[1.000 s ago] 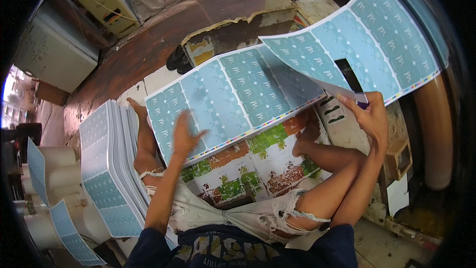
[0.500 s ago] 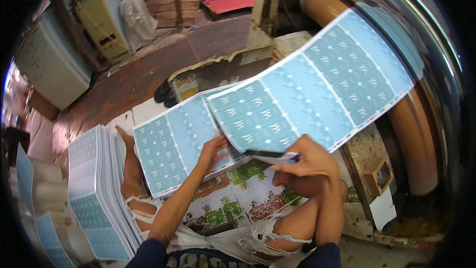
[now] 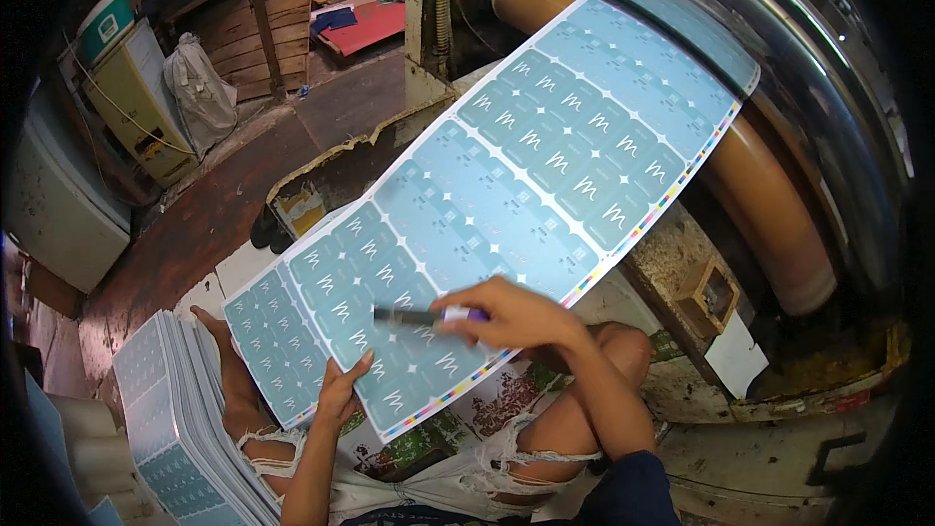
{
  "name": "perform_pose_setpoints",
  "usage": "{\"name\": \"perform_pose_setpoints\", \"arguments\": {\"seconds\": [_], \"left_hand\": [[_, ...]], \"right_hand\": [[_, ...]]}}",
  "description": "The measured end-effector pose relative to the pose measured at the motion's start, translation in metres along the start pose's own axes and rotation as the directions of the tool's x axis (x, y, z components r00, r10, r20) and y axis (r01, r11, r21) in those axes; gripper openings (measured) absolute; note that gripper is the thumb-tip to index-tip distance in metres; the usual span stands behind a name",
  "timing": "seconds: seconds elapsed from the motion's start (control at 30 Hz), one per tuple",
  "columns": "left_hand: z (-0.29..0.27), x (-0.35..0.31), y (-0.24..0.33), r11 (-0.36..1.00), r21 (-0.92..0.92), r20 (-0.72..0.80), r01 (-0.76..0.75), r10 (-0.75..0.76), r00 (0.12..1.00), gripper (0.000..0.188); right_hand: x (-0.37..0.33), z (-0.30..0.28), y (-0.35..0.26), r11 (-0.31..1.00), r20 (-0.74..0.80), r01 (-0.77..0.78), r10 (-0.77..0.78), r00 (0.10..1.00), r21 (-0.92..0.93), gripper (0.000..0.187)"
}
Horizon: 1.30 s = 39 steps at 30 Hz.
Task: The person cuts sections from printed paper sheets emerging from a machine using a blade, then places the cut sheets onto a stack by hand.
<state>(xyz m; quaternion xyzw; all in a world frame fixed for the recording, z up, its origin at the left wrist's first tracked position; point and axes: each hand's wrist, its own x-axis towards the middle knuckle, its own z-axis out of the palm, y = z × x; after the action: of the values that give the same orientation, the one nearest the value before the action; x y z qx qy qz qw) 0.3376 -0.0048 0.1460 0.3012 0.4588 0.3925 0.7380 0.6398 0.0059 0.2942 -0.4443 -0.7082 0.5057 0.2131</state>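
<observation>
A long printed sheet (image 3: 467, 224) in teal and pale blue runs down from the machine's roller toward my lap. My left hand (image 3: 341, 392) is closed on its lower edge, thumb on top. In my right hand (image 3: 514, 312) is a knife (image 3: 462, 316) with a purple handle; its dark, blurred blade points left, over the printed face. Whether the blade touches the paper I cannot tell. Under the long sheet's lower end lies another printed sheet (image 3: 273, 346), by my left leg.
A tall stack of printed sheets (image 3: 161, 390) stands at the left. On the right are a brown roller (image 3: 779, 224), a shiny metal cylinder (image 3: 779, 39) and a small wooden box (image 3: 706, 297). A ragged-edged tray (image 3: 336, 161) lies beyond the sheet.
The long sheet now reaches further down over the lower sheet. My left hand moved down and left, taking its edge. My right hand, with the knife, moved left over the sheet. The view shifted.
</observation>
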Motion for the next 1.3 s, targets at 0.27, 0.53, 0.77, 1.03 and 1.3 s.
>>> {"name": "perform_pose_setpoints", "arguments": {"seconds": [0.27,0.53,0.77,1.03,1.3], "left_hand": [[-0.027,-0.025,0.013,0.997,0.063,-0.140,-0.042,0.050,0.989,0.050],[-0.046,-0.032,0.014,0.987,0.117,-0.175,-0.115,0.134,0.975,0.046],[-0.057,-0.044,0.009,0.992,0.050,-0.178,-0.118,0.126,0.976,0.046],[-0.071,-0.071,-0.002,0.996,0.050,-0.268,-0.078,0.089,0.959,0.043],[-0.088,-0.079,-0.010,0.985,0.114,-0.291,-0.127,0.155,0.944,0.047]], "right_hand": [[-0.086,-0.152,0.026,0.997,-0.985,-0.056,0.065,0.160,0.057,0.025],[-0.170,-0.305,0.121,0.999,-0.994,-0.039,0.016,-0.111,0.020,0.036],[-0.153,-0.284,0.125,0.997,-0.999,-0.069,0.045,-0.010,0.046,0.034],[-0.152,-0.258,0.123,0.785,-0.884,-0.552,-0.436,-0.169,-0.281,0.032],[-0.156,-0.279,0.116,0.499,-0.772,-0.624,-0.563,0.295,-0.602,0.065]]}}
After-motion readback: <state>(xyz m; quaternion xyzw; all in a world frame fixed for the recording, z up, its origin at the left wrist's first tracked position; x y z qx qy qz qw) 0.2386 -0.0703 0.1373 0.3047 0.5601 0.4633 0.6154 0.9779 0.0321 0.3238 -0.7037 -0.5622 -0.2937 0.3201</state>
